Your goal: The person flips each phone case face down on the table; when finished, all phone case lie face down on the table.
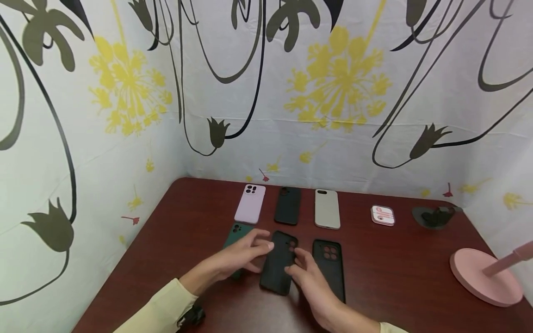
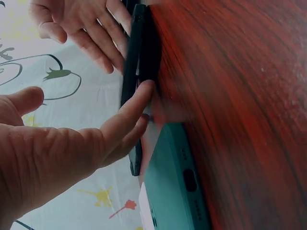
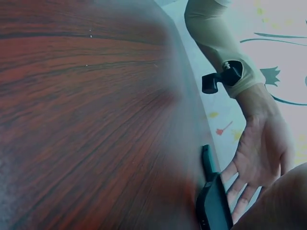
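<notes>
A black phone case (image 1: 278, 263) with a camera cut-out at its upper right lies between my two hands. The left hand (image 1: 245, 252) is at its left edge, over part of a green phone case (image 1: 239, 230); in the left wrist view its loosely straight fingers (image 2: 127, 115) reach the black case's edge (image 2: 134, 62). On the other side is the right hand (image 1: 308, 277), thumb and fingers near the right edge and curled round nothing. Its straight fingers (image 2: 96, 45) show beyond the case in the left wrist view. Another black case (image 1: 329, 263), with a square camera opening, lies partly behind the right hand.
Along the back lie a lilac case (image 1: 250, 203), a dark case (image 1: 287, 206) and a pale grey case (image 1: 327, 209). Farther right are a small white earphone box (image 1: 382, 215), a dark object on a clear base (image 1: 435, 217) and a pink round stand (image 1: 479, 277).
</notes>
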The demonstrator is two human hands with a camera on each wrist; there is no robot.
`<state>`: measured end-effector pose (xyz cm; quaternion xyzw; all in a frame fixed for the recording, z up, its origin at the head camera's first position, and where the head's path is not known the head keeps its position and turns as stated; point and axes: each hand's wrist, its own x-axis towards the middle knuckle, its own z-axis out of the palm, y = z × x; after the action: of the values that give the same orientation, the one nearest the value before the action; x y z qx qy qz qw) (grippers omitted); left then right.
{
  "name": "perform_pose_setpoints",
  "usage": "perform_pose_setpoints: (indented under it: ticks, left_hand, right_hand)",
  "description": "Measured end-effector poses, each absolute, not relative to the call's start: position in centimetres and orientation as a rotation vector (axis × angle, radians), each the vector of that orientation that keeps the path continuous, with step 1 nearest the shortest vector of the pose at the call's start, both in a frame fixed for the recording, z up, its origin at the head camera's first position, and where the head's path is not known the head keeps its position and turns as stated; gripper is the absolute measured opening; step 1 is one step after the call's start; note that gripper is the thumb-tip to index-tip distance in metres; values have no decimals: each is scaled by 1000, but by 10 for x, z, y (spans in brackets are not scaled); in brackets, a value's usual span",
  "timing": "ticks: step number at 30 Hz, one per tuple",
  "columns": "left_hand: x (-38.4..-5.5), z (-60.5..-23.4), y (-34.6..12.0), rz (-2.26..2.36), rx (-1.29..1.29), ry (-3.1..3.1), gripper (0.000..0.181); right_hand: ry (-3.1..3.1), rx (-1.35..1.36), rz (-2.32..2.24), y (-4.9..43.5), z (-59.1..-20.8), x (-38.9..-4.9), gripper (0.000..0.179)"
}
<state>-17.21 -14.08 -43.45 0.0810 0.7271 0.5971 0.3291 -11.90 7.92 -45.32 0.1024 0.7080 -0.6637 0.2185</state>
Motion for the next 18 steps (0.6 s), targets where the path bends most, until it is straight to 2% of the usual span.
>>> perform_pose_setpoints:
  ticks: [18]
  left_hand:
    - [-173,-432,-142,1626,230,1879,71]
  right_hand:
    - [1906,250,-1882,75,-450,-126,77]
